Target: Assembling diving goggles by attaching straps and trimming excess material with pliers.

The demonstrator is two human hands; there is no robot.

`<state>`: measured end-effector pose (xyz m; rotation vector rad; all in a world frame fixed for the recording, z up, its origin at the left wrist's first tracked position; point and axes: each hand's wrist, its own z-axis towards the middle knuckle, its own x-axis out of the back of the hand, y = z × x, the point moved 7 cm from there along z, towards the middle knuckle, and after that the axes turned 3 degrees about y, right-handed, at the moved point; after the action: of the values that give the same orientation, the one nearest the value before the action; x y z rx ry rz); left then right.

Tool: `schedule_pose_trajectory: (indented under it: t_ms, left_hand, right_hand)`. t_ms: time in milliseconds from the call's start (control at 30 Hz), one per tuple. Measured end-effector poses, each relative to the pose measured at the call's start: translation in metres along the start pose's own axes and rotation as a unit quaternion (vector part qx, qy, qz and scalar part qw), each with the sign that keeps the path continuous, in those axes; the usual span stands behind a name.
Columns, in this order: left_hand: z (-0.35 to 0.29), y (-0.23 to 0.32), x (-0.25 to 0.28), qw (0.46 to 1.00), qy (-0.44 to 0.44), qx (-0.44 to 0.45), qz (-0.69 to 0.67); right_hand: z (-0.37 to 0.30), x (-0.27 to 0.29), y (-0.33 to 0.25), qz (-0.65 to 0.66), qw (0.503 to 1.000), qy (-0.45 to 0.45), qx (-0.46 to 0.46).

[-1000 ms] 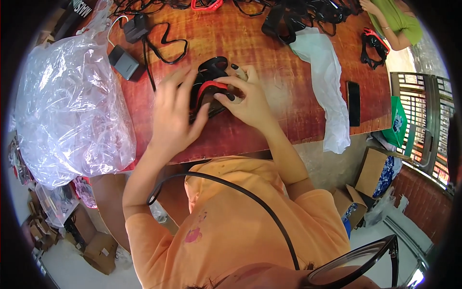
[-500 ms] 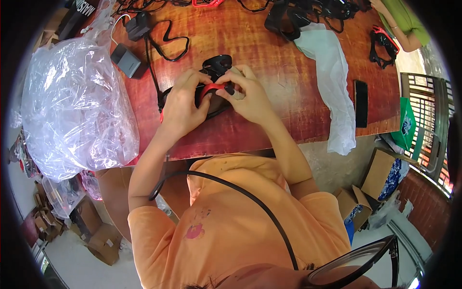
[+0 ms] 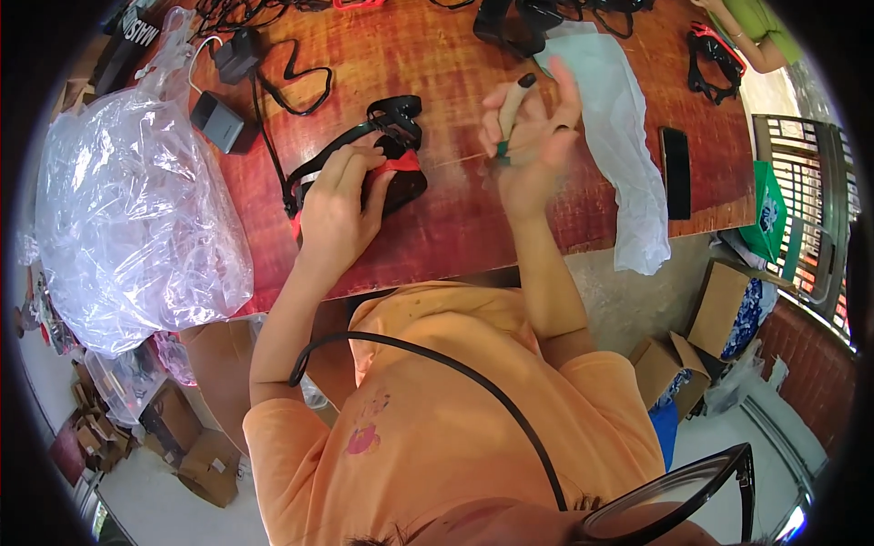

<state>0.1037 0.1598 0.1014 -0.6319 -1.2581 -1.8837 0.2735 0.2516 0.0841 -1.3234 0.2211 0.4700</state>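
Observation:
My left hand (image 3: 341,200) curls over a black head-strap device (image 3: 407,187) with a red band, pinning it to the table near its front edge. A black strap loop (image 3: 398,111) stands up at its far side. My right hand (image 3: 528,127) is raised to the right of the device, apart from it and blurred. One finger looks black at the tip, and a small green piece (image 3: 502,150) shows among the lower fingers. A faint thin line runs from there toward the device; what it is cannot be made out.
Clear plastic bags (image 3: 141,218) cover the table's left side. Beyond my left hand lie a grey box-shaped device (image 3: 218,123) and a black cable (image 3: 314,96). White cloth-like sheeting (image 3: 610,155), a black flat slab (image 3: 675,173) and another red-black strap device (image 3: 715,64) lie right. Someone's arm (image 3: 760,50) shows far right.
My right hand has left the device and moved right and up, its fingers spreading. My left hand stays on the device. The whole view has shifted slightly.

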Motion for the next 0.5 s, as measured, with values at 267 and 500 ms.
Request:
schedule_pose_trajectory:
  t_ms: [267,500]
  left_hand:
    - [0.002,0.001,-0.003,1.0,0.006,-0.012,0.0]
    - [0.0,-0.003,-0.001,1.0,0.009,0.003,-0.008]
  right_hand:
    - [0.0,-0.035,0.022,0.221,0.972,0.081,-0.03]
    - [-0.008,-0.047,0.019,0.175,0.983,0.015,-0.048]
